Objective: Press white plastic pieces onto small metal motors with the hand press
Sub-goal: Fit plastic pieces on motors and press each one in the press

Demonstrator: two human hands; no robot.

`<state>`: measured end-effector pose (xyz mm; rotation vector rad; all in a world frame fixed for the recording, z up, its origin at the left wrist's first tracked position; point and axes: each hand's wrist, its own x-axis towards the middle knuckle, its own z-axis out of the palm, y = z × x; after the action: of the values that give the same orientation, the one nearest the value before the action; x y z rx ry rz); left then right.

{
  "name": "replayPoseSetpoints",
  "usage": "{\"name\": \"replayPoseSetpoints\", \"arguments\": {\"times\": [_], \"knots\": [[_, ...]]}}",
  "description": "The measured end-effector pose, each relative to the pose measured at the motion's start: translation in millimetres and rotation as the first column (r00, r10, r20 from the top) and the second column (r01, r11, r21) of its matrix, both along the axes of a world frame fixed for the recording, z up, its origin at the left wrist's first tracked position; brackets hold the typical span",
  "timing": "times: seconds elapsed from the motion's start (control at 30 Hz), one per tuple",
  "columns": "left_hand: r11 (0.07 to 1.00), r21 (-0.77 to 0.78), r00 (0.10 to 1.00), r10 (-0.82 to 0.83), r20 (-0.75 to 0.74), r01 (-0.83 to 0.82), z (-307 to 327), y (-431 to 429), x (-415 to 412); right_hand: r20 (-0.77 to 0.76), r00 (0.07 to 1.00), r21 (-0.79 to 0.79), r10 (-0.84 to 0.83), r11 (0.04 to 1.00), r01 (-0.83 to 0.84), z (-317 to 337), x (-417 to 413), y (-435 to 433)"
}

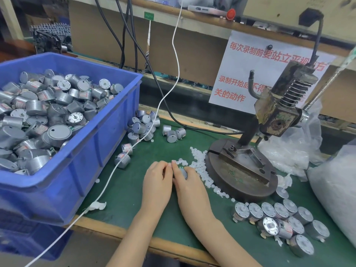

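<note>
Seemingly sideways, a motor [182, 173] lies in right hand [189, 186].

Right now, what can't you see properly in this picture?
Head view:
motor: mostly covered by the right hand and left hand, so its shaft cannot be seen.
sign: red words partly blocked by the hand press.
grey bag: cut off by the right edge.

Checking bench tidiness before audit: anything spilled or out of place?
Yes. Loose motors lie on the mat beside the blue bin, not in it. White plastic pieces are strewn along the press base. A white cable trails right across the mat.
</note>
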<state>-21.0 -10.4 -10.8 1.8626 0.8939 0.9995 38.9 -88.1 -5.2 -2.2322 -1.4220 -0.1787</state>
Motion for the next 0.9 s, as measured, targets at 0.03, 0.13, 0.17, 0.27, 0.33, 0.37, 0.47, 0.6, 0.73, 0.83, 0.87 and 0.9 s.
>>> {"name": "replayPoseSetpoints", "arguments": {"times": [0.03, 0.13, 0.17, 0.27, 0.33, 0.37, 0.47, 0.6, 0.73, 0.83, 0.87, 0.9], "knots": [[1.0, -0.006, 1.0, 0.004, 0.012, -0.004, 0, 0, 0, -0.072, 0.997, 0.005, -0.012, 1.0, 0.012, 2, -2, 1], [1.0, -0.009, 1.0, 0.004, 0.021, -0.004, -1, 0, 0, 0.032, 0.999, -0.072, -0.026, 0.997, 0.028, -2, -1, 4], [1.0, -0.011, 1.0, 0.003, 0.021, -0.003, -1, 1, -1, 0.028, 0.999, -0.093, -0.033, 0.995, 0.036, -2, -1, 3], [1.0, -0.02, 1.0, 0.003, 0.014, -0.003, -1, 3, 1, 0.02, 0.998, -0.058, -0.061, 0.996, 0.062, 4, -3, 1], [1.0, -0.025, 1.0, 0.007, 0.025, -0.006, -1, 3, 2, 0.107, 0.992, -0.013, -0.069, 0.997, 0.071, 6, -6, -1], [0.999, -0.031, 0.999, 0.011, 0.036, -0.01, -1, 4, 2, 0.137, 0.989, 0.003, -0.061, 0.998, 0.062, 8, -9, -3], [0.999, -0.039, 0.999, 0.023, 0.045, -0.021, -1, 6, 2, 0.104, 0.993, 0.034, -0.057, 0.998, 0.053, 10, -11, -8], [1.0, -0.026, 0.999, 0.018, 0.045, -0.016, 1, 7, 2, 0.029, 0.999, -0.095, -0.044, 0.994, 0.047, 15, -16, -16], [0.997, -0.079, 0.998, 0.017, 0.054, -0.013, 2, 6, 1, 0.128, 0.979, -0.175, -0.158, 0.968, 0.179, 27, -17, -18], [0.996, -0.093, 0.999, 0.007, 0.046, -0.003, 3, 5, -1, -0.006, 0.983, -0.353, -0.181, 0.921, 0.167, 36, -16, -20], [0.995, -0.095, 0.999, 0.003, 0.038, 0.0, 3, 4, -1, -0.007, 0.983, -0.386, -0.181, 0.908, 0.165, 36, -13, -21], [0.995, -0.099, 1.0, 0.0, 0.03, 0.003, 3, 4, -1, 0.001, 0.984, -0.398, -0.181, 0.902, 0.166, 38, -11, -22]]}}
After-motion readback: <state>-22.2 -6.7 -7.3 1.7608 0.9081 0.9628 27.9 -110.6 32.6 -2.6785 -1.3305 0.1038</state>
